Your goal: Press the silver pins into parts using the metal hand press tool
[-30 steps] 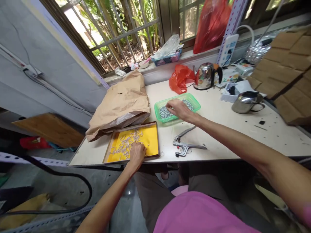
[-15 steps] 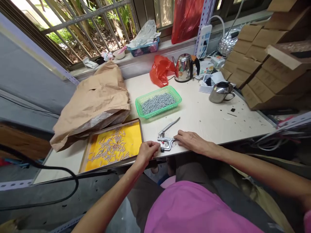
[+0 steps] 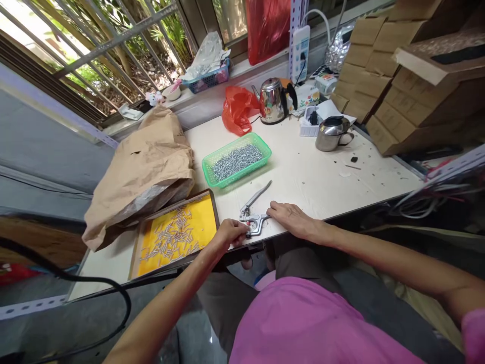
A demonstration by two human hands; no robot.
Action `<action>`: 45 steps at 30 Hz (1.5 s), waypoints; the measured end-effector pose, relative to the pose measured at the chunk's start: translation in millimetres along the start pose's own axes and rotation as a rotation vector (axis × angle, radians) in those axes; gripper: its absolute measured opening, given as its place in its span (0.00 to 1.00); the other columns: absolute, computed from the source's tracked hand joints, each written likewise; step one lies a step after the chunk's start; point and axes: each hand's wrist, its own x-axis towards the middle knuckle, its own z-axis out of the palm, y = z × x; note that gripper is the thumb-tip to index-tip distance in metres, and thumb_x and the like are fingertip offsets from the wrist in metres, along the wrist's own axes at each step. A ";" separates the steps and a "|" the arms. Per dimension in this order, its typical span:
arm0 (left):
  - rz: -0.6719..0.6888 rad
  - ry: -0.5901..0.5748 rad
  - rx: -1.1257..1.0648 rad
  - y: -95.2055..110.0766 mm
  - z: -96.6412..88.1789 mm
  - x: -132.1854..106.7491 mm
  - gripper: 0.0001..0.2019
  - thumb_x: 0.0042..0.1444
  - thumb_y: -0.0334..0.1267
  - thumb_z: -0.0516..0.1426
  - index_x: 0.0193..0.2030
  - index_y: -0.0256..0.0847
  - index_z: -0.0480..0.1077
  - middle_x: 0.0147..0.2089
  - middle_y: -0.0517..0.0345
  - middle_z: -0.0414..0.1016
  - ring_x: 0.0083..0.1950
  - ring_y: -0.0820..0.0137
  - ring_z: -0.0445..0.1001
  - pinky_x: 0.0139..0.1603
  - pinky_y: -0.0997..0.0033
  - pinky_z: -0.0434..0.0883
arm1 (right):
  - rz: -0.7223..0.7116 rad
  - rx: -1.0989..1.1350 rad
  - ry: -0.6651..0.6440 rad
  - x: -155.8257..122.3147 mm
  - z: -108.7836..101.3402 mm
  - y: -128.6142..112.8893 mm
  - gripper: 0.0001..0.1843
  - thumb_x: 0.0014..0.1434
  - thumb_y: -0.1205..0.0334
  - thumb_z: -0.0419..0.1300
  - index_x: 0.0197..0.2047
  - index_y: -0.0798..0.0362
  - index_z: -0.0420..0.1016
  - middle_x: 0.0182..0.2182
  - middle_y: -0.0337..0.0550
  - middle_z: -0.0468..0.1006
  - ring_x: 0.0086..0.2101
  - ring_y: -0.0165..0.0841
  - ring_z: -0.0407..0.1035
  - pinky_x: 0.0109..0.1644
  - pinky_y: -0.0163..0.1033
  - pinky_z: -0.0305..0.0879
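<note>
Metal hand pliers [image 3: 253, 210] lie near the front edge of the white table [image 3: 322, 182], handles pointing up-right. My left hand [image 3: 229, 234] is closed in a pinch at the jaw end of the pliers, holding something too small to name. My right hand [image 3: 290, 219] rests on the lower handle, fingers curled over it. A yellow-lined tray [image 3: 175, 233] with several small metal pieces sits to the left. A green basket [image 3: 236, 163] full of similar metal pieces stands behind the pliers.
A crumpled brown paper bag [image 3: 140, 169] lies at the left. A kettle [image 3: 273, 101], a red plastic bag [image 3: 237, 108], a steel jug [image 3: 331, 135] and stacked cardboard boxes [image 3: 409, 76] stand at the back and right. A black cable [image 3: 94, 288] loops at lower left.
My right hand left the green basket and came down onto the pliers' handle. My left hand left the yellow tray and moved to the pliers' jaws. The view shifted left.
</note>
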 end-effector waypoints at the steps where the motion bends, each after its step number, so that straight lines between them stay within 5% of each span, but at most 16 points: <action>1: -0.008 -0.021 0.011 0.6 -0.7 -0.3 0.14 0.46 0.42 0.64 0.21 0.35 0.68 0.12 0.66 0.61 0.14 0.81 0.56 0.17 0.78 0.53 | -0.002 0.012 -0.011 0.3 -1.7 0.8 0.14 0.63 0.74 0.47 0.47 0.54 0.69 0.45 0.50 0.70 0.40 0.35 0.69 0.40 0.37 0.63; 4: -0.019 -0.037 0.025 -1.2 -1.0 -2.8 0.14 0.45 0.44 0.65 0.23 0.35 0.69 0.13 0.66 0.63 0.14 0.81 0.58 0.17 0.79 0.55 | -0.048 0.055 -0.005 5.3 -9.1 9.3 0.12 0.64 0.65 0.53 0.50 0.54 0.70 0.49 0.52 0.69 0.46 0.38 0.68 0.47 0.40 0.64; 9: -0.015 0.002 -0.030 -8.5 4.1 -9.0 0.16 0.44 0.46 0.65 0.23 0.35 0.68 0.15 0.67 0.64 0.15 0.82 0.59 0.17 0.80 0.56 | -0.088 0.004 -0.004 29.3 -19.2 35.5 0.49 0.48 0.48 0.69 0.67 0.54 0.53 0.68 0.60 0.46 0.65 0.56 0.41 0.63 0.59 0.48; 12: -0.032 0.021 -0.047 -9.2 7.7 -12.4 0.16 0.46 0.44 0.65 0.22 0.35 0.66 0.15 0.67 0.64 0.15 0.82 0.59 0.16 0.80 0.56 | -0.137 -0.036 -0.125 42.9 -21.0 45.5 0.55 0.45 0.42 0.68 0.69 0.57 0.50 0.68 0.63 0.46 0.65 0.59 0.39 0.63 0.64 0.42; 20: -0.044 0.065 -0.105 -7.9 12.7 -15.7 0.15 0.44 0.43 0.66 0.22 0.34 0.67 0.16 0.67 0.64 0.15 0.83 0.59 0.15 0.82 0.57 | -0.182 -0.059 -0.076 43.9 -24.9 43.5 0.47 0.47 0.40 0.66 0.62 0.61 0.60 0.55 0.62 0.65 0.54 0.53 0.58 0.60 0.62 0.48; 38: 0.008 0.128 -0.149 -20.9 19.2 -16.0 0.19 0.46 0.48 0.65 0.23 0.37 0.64 0.16 0.67 0.63 0.15 0.81 0.59 0.15 0.81 0.59 | -0.135 -0.074 -0.025 29.8 -19.5 32.3 0.27 0.51 0.50 0.66 0.49 0.58 0.71 0.46 0.55 0.70 0.48 0.47 0.62 0.52 0.49 0.57; 45: 0.064 0.222 -0.147 -34.2 38.7 -20.5 0.13 0.53 0.43 0.60 0.26 0.35 0.70 0.16 0.67 0.61 0.16 0.79 0.61 0.18 0.79 0.64 | -0.189 -0.037 0.145 18.7 16.8 41.6 0.26 0.54 0.54 0.61 0.54 0.54 0.68 0.47 0.57 0.71 0.45 0.47 0.65 0.50 0.49 0.62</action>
